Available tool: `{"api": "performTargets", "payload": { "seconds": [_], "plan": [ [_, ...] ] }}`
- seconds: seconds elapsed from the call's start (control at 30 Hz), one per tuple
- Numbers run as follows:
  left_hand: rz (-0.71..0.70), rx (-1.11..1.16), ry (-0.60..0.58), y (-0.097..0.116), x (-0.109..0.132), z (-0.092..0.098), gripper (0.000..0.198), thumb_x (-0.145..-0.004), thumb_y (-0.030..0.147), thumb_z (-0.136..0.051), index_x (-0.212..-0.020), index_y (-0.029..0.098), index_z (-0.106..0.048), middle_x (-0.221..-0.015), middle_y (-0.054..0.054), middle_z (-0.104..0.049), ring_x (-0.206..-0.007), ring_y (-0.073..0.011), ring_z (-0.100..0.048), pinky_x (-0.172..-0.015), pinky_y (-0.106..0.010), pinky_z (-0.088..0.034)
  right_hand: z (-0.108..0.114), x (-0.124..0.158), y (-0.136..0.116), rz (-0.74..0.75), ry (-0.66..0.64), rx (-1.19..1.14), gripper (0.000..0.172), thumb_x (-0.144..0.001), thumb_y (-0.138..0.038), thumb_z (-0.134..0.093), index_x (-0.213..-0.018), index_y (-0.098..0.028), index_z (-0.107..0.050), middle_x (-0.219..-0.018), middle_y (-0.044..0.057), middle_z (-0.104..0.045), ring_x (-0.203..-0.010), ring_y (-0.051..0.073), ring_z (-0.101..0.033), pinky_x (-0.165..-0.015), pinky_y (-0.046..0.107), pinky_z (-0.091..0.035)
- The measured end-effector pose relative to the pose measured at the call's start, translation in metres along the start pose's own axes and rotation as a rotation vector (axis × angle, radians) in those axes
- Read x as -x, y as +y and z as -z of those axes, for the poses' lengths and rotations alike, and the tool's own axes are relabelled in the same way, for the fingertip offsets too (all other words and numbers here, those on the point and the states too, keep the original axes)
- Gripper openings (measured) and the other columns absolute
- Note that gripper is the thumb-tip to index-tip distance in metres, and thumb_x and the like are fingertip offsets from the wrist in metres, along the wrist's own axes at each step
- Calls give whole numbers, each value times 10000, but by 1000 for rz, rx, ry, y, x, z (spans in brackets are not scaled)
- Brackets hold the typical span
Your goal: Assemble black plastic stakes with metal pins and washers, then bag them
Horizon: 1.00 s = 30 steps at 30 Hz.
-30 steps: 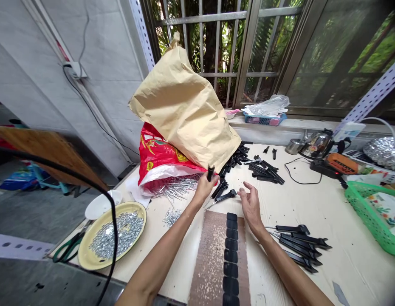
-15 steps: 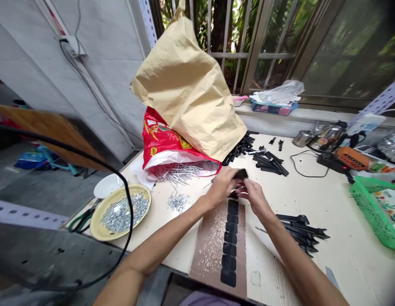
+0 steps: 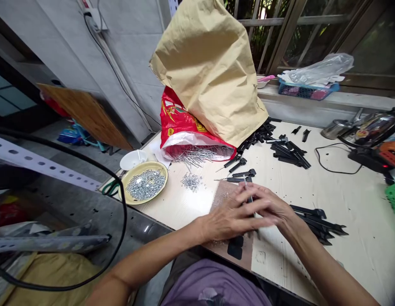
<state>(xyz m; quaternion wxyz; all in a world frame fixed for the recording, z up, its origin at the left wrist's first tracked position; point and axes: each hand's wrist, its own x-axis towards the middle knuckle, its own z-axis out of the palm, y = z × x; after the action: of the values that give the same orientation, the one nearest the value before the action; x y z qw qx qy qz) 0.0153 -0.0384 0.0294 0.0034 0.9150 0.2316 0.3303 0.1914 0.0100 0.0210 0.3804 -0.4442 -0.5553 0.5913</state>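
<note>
My two hands come together above a brown board (image 3: 224,193) at the table's front edge. My left hand (image 3: 224,219) has its fingers curled inward. Across them lie the bent fingers of my right hand (image 3: 269,206). A thin metal tip (image 3: 244,182) and a dark narrow piece (image 3: 250,199) show between the hands; the rest is hidden by the fingers. Below my left hand, black square pads (image 3: 235,251) lie on the board, others covered. Just beyond the fingers are black forked pieces with thin metal pins (image 3: 244,173). More black forked pieces (image 3: 321,223) lie right of my right hand.
A yellow dish (image 3: 165,170) of small metal parts stands left, beside a white bowl (image 3: 130,159) and green-handled scissors (image 3: 111,188). A small metal heap (image 3: 191,182) lies nearby. Behind are a red bag (image 3: 176,112) of metal rods and more black pieces (image 3: 289,154). A black cable (image 3: 122,191) loops at left.
The view has shifted lower and left. Both hands have come nearer to me and now overlap above the pads. The dark piece held between the fingertips before is no longer plainly visible.
</note>
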Motion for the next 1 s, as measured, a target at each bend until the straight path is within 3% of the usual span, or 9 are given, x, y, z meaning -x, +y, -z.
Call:
{"api": "performTargets", "payload": {
  "seconds": [0.1,0.2,0.37,0.5,0.6,0.73,0.83,0.93,1.0],
  "plan": [
    [327,-175,46,-23,40,14,444,-835,329,-579,-1264,227,-525,-1353,-117,-450,-1326,-309,-275,-1055,-557,-300,5,-1,-8,-55,29,-77,390,-805,-472,-596,-1092,-210,-627,-787,22,-618,-609,120,-573,-569,271,-491],
    [548,-341,15,-57,79,15,297,-847,233,-558,-1139,230,-612,-1233,-123,-536,-1258,-305,-350,-999,-573,-336,4,3,-11,44,125,14,427,-828,-470,-571,-1156,-197,-590,-774,11,-610,-563,89,-502,-527,235,-434],
    [581,-381,-97,-89,104,1,190,-869,247,-530,-973,259,-688,-1130,-85,-574,-1165,-272,-394,-954,-499,-358,-8,12,-11,140,181,174,434,-856,-446,-536,-1192,-174,-495,-774,27,-654,-536,100,-498,-525,248,-427],
    [592,-328,-193,-92,101,-1,187,-881,266,-514,-936,246,-692,-976,-75,-614,-992,-233,-449,-844,-399,-390,-11,19,-9,153,206,253,348,-855,-461,-526,-1030,-161,-555,-822,71,-678,-557,120,-539,-556,274,-461],
    [632,-210,-168,-92,96,1,153,-863,240,-545,-860,225,-697,-861,-72,-633,-897,-219,-474,-820,-387,-376,-13,22,-10,194,214,383,309,-867,-445,-508,-992,-176,-596,-834,69,-679,-601,143,-569,-587,293,-479],
    [869,143,137,-82,80,5,148,-821,307,-604,-825,200,-708,-825,-70,-653,-871,-210,-526,-815,-370,-393,-24,19,-12,438,197,649,221,-895,-354,-485,-963,-220,-646,-916,61,-647,-835,193,-604,-751,327,-483],
    [1177,761,429,-65,60,9,273,-749,413,-666,-841,158,-703,-768,-57,-660,-726,-160,-578,-691,-301,-446,-37,16,-13,535,159,786,229,-922,-311,-448,-1036,-241,-634,-934,51,-626,-851,176,-603,-751,296,-477],
    [1318,1382,532,-47,42,11,319,-662,377,-757,-844,126,-682,-723,-37,-655,-628,-106,-585,-646,-254,-478,-46,14,-13,548,137,938,258,-941,-300,-416,-1098,-256,-615,-910,39,-610,-792,151,-594,-680,254,-458],
    [1330,1578,562,-38,34,11,304,-628,323,-793,-813,113,-674,-724,-34,-658,-630,-95,-600,-652,-234,-500,-49,14,-13,558,148,1032,255,-942,-296,-417,-1092,-255,-618,-898,36,-602,-759,137,-583,-637,234,-433]
  ]
}}
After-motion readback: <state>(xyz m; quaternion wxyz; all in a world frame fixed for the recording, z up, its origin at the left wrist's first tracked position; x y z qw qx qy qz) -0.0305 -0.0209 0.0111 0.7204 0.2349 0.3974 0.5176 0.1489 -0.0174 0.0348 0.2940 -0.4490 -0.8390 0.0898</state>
